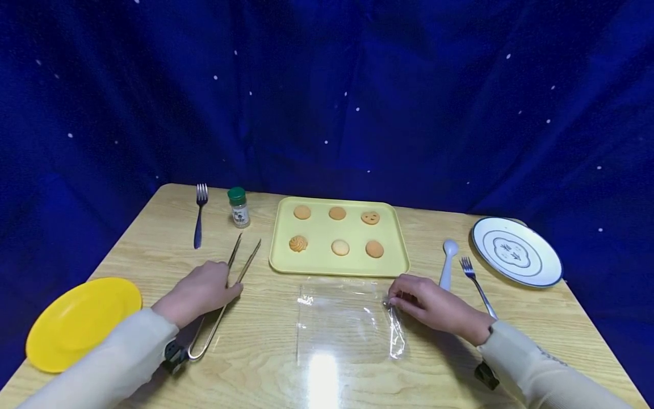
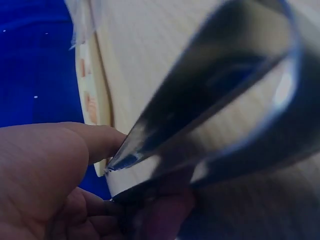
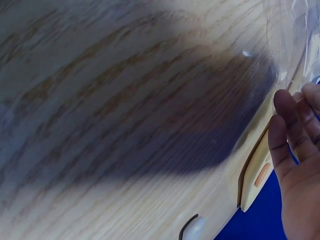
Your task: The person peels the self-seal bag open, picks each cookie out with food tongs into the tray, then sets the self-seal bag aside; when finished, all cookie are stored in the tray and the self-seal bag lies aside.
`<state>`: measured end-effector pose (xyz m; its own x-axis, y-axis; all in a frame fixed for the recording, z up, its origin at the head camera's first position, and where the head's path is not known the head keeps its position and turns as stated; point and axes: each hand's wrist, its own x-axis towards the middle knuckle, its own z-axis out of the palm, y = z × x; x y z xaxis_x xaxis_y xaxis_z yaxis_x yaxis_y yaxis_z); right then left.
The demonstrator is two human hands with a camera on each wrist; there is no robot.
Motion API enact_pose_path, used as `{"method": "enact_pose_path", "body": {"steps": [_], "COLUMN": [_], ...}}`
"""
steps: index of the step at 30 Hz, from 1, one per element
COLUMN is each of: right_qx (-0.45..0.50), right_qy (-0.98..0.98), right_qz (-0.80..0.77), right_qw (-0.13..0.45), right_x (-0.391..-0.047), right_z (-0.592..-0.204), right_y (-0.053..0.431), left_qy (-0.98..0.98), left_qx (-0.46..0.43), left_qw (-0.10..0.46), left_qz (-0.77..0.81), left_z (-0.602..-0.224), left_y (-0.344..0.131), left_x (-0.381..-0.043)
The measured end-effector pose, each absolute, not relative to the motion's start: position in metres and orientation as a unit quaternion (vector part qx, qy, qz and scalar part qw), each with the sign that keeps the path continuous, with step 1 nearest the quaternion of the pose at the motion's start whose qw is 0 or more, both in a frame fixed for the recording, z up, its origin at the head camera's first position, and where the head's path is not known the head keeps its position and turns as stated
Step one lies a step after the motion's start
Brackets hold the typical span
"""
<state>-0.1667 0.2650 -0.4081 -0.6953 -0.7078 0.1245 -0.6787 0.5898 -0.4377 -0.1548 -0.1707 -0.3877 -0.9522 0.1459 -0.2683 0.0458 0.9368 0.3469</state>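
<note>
My left hand (image 1: 201, 291) holds metal tongs (image 1: 218, 328), its thumb on one arm and its fingers on the other. The tongs' tips point away from me and stand apart, with nothing between them. In the left wrist view the tongs (image 2: 280, 125) look large and blurred, their bent end close to the camera. My right hand (image 1: 434, 302) pinches the right edge of a clear plastic bag (image 1: 339, 324), which lies flat on the table. The right wrist view shows fingertips (image 3: 284, 102) right at the crinkled plastic. Just beyond the bag lies a pale yellow tray (image 1: 319, 264) with several cookies (image 1: 374, 249).
A yellow plate (image 1: 84, 324) sits at the left, with a fork (image 1: 200, 213) and a green-capped shaker (image 1: 239, 208) farther back. On the right are a pale spoon (image 1: 448, 264), another fork (image 1: 477, 287) and a white patterned plate (image 1: 516, 253). A blue curtain (image 1: 327, 102) hangs behind the table.
</note>
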Motion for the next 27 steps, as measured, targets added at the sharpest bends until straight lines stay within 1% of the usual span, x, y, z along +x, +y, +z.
{"method": "enact_pose_path", "body": {"steps": [9, 20, 22, 24, 27], "right_qx": [-0.382, -0.383, -0.379, -0.375, -0.37], "right_qy": [0.893, 0.892, 0.893, 0.894, 0.893], "right_qz": [-0.235, -0.236, -0.238, -0.242, -0.252], "right_qw": [0.044, 0.042, 0.045, 0.047, 0.044], "right_x": [-0.165, -0.1649, -0.1644, -0.1637, -0.1634], "right_z": [-0.4081, -0.4084, -0.4081, -0.4069, -0.4024], "right_y": [0.263, 0.2624, 0.2627, 0.2636, 0.2653], "left_qy": [0.971, 0.976, 0.981, 0.988, 0.995], "left_qx": [0.045, 0.057, 0.053, 0.053, 0.081], "left_qw": [0.168, 0.162, 0.144, 0.112, 0.027], "left_qz": [0.161, 0.134, 0.117, 0.094, 0.06], "left_z": [-0.3919, -0.3908, -0.3897, -0.3874, -0.3831], "left_y": [-0.1761, -0.1805, -0.1799, -0.1782, -0.1737], "left_x": [-0.1509, -0.1515, -0.1515, -0.1517, -0.1526]}}
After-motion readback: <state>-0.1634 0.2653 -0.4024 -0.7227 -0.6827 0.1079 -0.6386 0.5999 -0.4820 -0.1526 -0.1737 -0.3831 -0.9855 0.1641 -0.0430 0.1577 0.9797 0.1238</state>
